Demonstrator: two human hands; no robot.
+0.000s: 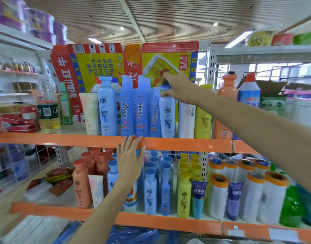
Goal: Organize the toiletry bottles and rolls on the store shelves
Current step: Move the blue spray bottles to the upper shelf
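right hand (177,88) atop blue bottle (167,115)

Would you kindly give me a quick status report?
Right hand grips pale blue bottle by cap. Left hand flat on orange shelf edge. White bottle close beside.

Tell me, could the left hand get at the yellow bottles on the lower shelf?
Probably yes. The left hand rests open on the orange shelf edge, holding nothing, and the yellow bottles stand near the front of the shelf below, with nothing in front of them.
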